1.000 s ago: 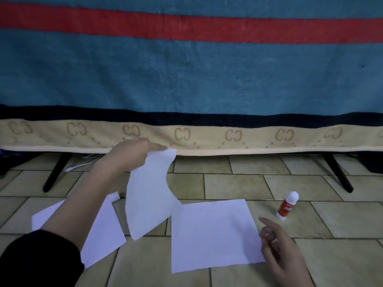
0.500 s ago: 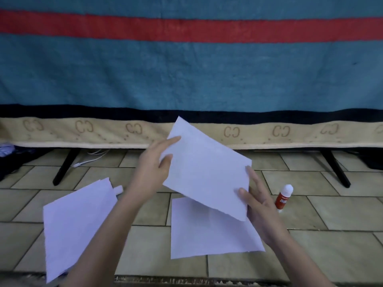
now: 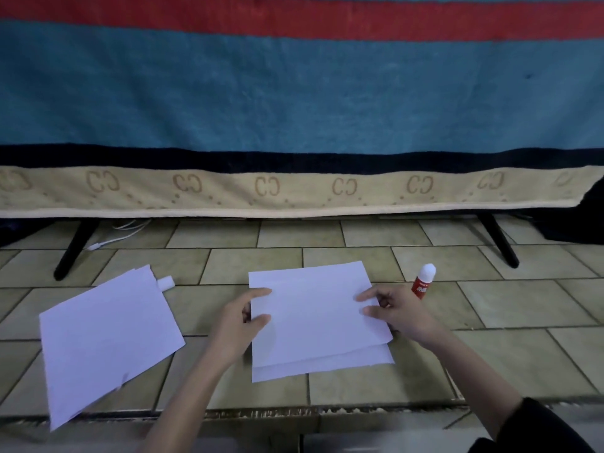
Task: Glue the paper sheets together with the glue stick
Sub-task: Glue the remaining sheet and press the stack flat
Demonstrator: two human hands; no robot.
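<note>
Both hands (image 3: 238, 322) (image 3: 397, 310) pinch top sheet (image 3: 313, 308) edges over lower sheet (image 3: 323, 362); glue stick (image 3: 424, 281) just right.

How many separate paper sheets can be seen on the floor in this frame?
3 at least. The top sheet lies on the bottom sheet in the middle, between both hands. The left sheet lies apart; its layered far edge hints at more underneath.

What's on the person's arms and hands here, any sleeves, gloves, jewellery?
Both hands are bare: no gloves, and no rings or watch visible on the left hand or the right hand. The forearms are uncovered. A dark sleeve, pushed up, shows on the right arm at the lower right corner. The left arm leaves the frame before any sleeve appears.
</note>
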